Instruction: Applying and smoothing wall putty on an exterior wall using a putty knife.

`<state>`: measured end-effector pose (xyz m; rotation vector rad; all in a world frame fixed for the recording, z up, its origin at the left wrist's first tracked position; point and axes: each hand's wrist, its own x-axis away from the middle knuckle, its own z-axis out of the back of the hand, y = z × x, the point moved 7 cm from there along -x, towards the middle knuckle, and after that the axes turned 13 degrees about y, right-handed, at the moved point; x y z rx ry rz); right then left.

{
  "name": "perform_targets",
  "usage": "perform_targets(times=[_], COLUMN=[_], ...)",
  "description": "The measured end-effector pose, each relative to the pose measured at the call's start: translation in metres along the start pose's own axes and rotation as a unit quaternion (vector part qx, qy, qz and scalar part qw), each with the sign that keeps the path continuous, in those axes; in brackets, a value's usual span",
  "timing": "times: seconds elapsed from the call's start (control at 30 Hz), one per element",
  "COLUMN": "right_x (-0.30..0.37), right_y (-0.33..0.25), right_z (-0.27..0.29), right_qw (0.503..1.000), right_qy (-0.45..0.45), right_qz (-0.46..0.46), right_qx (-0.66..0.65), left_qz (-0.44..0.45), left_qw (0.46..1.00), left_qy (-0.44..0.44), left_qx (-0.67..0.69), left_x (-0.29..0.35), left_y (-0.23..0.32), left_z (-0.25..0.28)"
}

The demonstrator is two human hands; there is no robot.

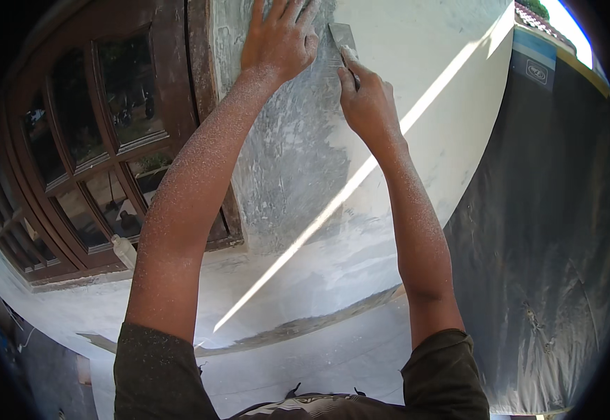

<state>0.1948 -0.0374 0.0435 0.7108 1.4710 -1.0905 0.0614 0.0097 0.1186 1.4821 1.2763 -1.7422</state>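
My right hand (370,98) grips a putty knife (343,38) whose flat metal blade points up and to the left against the wall (298,154). Whitish residue clings to the blade. To its left, my left hand (280,38) lies flat on the grey, bare part of the wall near the window frame, its fingers stretched up and partly cut off by the top edge. Both forearms are speckled with pale dust. Around the blade, the rough grey patch meets a smoother off-white coat.
A brown wooden window (102,119) with glass panes fills the left. On its sill stands a clear bottle (124,250). A bright strip of sunlight crosses the wall diagonally. Dark plastic sheeting (543,231) hangs at the right, and a pale ledge (298,371) runs below.
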Motion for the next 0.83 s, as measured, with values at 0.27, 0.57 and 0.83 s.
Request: perform_targets(times=[0.27,0.57,0.83], right_x=[-0.027,-0.032,-0.044], right_y=[-0.014,-0.015,-0.006], right_z=[0.002,0.001,-0.004], right_qw=[0.996,0.999,1.0], right_qy=[-0.035,0.007,0.019], right_qz=[-0.072,-0.031,0.013], right_qx=[-0.027,-0.032,-0.016], left_qz=[0.005,-0.005,-0.002], left_qw=[1.0,1.0,1.0], left_qy=[0.001,0.008,-0.002], left_qx=[0.016,0.0,-0.015], left_x=[0.001,0.002,0.003], left_y=[0.0,0.001,0.003], left_z=[-0.003,-0.004,-0.005])
